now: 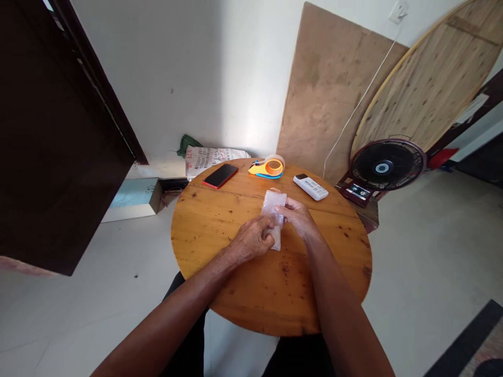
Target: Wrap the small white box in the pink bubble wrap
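A small flat packet that looks like clear bubble wrap (274, 201) lies between my two hands over the round wooden table (220, 246). What is inside it cannot be made out. My right hand (297, 215) grips its right edge, thumb on top and fingers behind. With fingers curled, my left hand (251, 238) presses against its lower left part and covers some of it. Just beyond the packet sits an orange and blue tape dispenser (267, 167) with a roll of tape in it.
A red-edged phone (220, 176) lies at the table's back left, and a white handheld device (310, 187) at the back right. Right of the table stands a black fan (382, 167). A printed sack (208, 159) and a pale box (135, 199) are behind on the left.
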Tool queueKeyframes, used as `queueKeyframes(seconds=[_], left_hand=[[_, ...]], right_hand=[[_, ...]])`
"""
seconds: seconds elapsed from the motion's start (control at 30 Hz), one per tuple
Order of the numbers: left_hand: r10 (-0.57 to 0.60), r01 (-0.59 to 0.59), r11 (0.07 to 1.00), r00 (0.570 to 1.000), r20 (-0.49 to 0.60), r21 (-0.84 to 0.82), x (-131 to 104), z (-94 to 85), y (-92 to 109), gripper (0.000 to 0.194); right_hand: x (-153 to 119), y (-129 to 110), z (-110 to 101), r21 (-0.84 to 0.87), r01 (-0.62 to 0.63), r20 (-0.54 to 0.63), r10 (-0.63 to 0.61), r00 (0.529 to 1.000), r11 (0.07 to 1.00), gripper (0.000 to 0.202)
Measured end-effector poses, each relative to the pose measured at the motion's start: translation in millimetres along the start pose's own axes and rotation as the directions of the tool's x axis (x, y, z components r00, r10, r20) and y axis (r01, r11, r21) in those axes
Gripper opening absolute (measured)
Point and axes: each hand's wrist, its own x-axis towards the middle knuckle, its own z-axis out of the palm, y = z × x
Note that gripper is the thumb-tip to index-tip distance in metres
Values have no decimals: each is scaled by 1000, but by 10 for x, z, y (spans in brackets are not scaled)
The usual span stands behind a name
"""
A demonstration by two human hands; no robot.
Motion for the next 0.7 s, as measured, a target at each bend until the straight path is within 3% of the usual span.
queueKeyframes(seconds=[0.23, 0.47, 0.7], left_hand=[[27, -27, 1000, 999, -39, 10, -17, 16, -35, 30], [-46, 47, 999, 996, -72, 11, -44, 34, -41, 29], [-206, 207, 978, 970, -127, -5, -70, 129, -20, 17]], right_hand=[[-50, -45, -31, -55, 43, 99, -37, 994, 998, 32], [-75, -56, -75, -41, 13, 146, -7, 989, 999, 31], [-141, -123, -155, -122, 61, 262, -27, 965, 991, 24]])
